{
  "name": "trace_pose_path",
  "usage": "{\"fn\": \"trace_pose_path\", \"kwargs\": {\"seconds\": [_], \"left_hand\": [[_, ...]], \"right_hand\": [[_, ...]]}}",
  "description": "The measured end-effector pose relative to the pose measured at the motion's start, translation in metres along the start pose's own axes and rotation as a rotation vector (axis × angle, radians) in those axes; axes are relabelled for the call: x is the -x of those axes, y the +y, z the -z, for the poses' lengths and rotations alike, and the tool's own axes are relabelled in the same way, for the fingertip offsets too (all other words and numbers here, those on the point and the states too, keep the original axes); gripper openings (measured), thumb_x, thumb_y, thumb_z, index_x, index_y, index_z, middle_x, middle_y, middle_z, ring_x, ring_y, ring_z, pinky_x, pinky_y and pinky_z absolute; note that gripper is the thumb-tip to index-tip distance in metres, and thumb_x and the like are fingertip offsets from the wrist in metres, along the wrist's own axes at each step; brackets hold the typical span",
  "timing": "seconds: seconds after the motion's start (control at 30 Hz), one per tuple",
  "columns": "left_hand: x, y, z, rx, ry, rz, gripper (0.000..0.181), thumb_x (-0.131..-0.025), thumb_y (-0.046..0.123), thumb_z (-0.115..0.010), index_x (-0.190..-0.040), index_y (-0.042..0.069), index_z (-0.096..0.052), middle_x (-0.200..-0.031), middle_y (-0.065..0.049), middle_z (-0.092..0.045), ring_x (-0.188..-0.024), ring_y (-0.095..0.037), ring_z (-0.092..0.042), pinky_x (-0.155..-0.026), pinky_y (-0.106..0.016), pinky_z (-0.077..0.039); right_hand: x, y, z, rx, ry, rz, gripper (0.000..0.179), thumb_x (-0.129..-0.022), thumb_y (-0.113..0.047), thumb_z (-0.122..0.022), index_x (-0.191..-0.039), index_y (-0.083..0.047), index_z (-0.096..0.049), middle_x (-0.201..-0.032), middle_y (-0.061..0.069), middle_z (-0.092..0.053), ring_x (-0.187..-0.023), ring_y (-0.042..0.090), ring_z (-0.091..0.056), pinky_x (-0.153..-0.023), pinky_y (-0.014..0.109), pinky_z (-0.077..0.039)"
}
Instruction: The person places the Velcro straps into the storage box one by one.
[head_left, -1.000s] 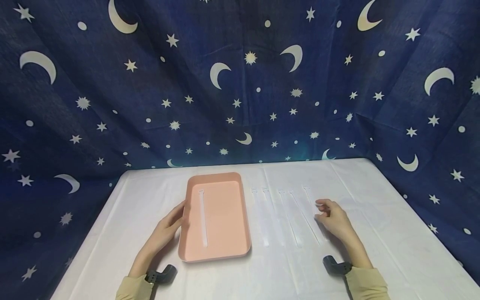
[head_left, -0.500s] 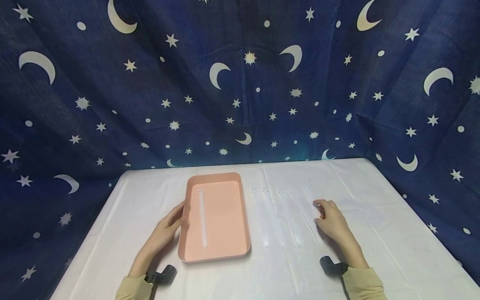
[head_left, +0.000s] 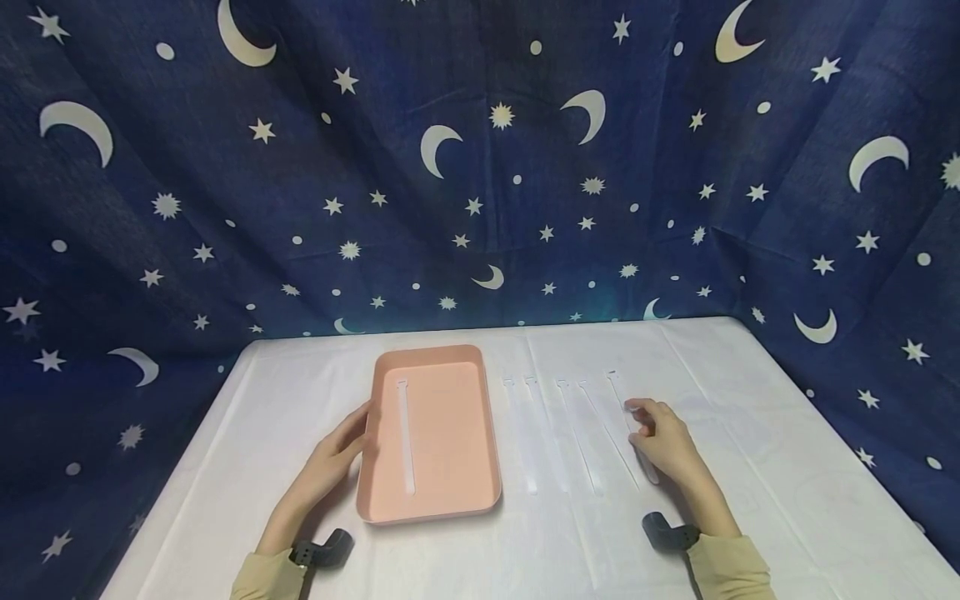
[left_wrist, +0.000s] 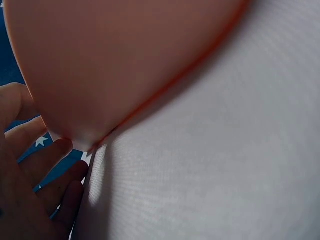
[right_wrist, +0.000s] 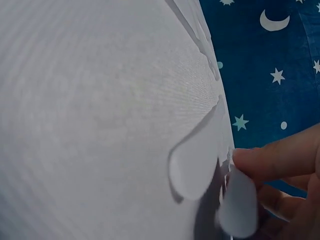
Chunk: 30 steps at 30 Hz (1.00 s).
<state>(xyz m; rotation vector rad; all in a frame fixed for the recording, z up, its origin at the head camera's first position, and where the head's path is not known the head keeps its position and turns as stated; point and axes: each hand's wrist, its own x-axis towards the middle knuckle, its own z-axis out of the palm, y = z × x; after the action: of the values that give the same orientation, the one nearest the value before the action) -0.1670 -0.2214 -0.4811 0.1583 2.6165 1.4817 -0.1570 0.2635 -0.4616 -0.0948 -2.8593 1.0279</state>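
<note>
My right hand [head_left: 663,437] pinches a long, flat white strip [head_left: 616,389] between thumb and fingers, around its middle. The strip has a small crosswise head at the far end and a rounded near end. In the right wrist view, the rounded end of the held strip [right_wrist: 239,205] tilts clear of the cloth, beside another strip [right_wrist: 195,167] lying flat. My left hand [head_left: 337,450] rests with extended fingers against the left side of a pink tray [head_left: 453,433]. Inside the tray, near its left wall, lies one similar white strip [head_left: 406,437].
Several matching white strips, one of them this strip [head_left: 573,433], lie side by side on the white tablecloth [head_left: 555,550] between the tray and my right hand. A dark blue curtain [head_left: 480,167] with moons and stars hangs behind the table.
My right hand has moved slightly left onto the rightmost strip and taken hold of it; the strip has tilted a little. The left hand and tray have stayed put.
</note>
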Motion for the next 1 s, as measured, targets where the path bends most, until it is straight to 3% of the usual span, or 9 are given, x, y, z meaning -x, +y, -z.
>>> {"fn": "trace_pose_path", "kwargs": {"seconds": [0.3, 0.57, 0.77, 1.0], "left_hand": [[0.000, 0.001, 0.000, 0.006, -0.004, 0.014, 0.061, -0.098, 0.044, -0.050, -0.152, 0.025, -0.028, -0.159, -0.010, -0.028, -0.148, -0.036, -0.021, -0.117, -0.062, -0.019], [0.001, 0.002, 0.001, 0.018, -0.006, 0.013, 0.061, -0.098, 0.043, -0.051, -0.152, 0.025, -0.028, -0.159, -0.009, -0.029, -0.148, -0.036, -0.022, -0.118, -0.062, -0.020], [0.000, 0.001, 0.000, 0.005, 0.002, 0.008, 0.062, -0.098, 0.042, -0.051, -0.152, 0.025, -0.028, -0.159, -0.010, -0.029, -0.147, -0.036, -0.024, -0.117, -0.062, -0.021], [0.001, 0.001, 0.000, 0.000, 0.001, 0.012, 0.061, -0.098, 0.043, -0.051, -0.152, 0.025, -0.028, -0.158, -0.010, -0.029, -0.147, -0.036, -0.024, -0.117, -0.062, -0.020]], "right_hand": [[-0.001, 0.002, 0.000, -0.038, -0.025, -0.035, 0.042, -0.087, 0.000, -0.059, -0.128, 0.002, -0.057, -0.120, 0.025, -0.056, -0.093, 0.028, -0.055, -0.075, 0.029, -0.049], [-0.001, -0.006, 0.007, -0.134, -0.045, -0.072, 0.045, -0.088, 0.000, -0.060, -0.132, 0.000, -0.054, -0.118, 0.023, -0.055, -0.090, 0.024, -0.052, -0.062, 0.017, -0.045], [-0.002, -0.006, 0.007, -0.150, -0.033, -0.072, 0.042, -0.092, -0.008, -0.058, -0.133, -0.004, -0.054, -0.130, 0.024, -0.053, -0.099, 0.027, -0.054, -0.069, 0.018, -0.045], [-0.001, -0.014, 0.010, -0.240, -0.046, -0.075, 0.039, -0.095, -0.007, -0.052, -0.133, -0.004, -0.055, -0.130, 0.022, -0.054, -0.081, 0.012, -0.054, -0.062, 0.017, -0.046]]}}
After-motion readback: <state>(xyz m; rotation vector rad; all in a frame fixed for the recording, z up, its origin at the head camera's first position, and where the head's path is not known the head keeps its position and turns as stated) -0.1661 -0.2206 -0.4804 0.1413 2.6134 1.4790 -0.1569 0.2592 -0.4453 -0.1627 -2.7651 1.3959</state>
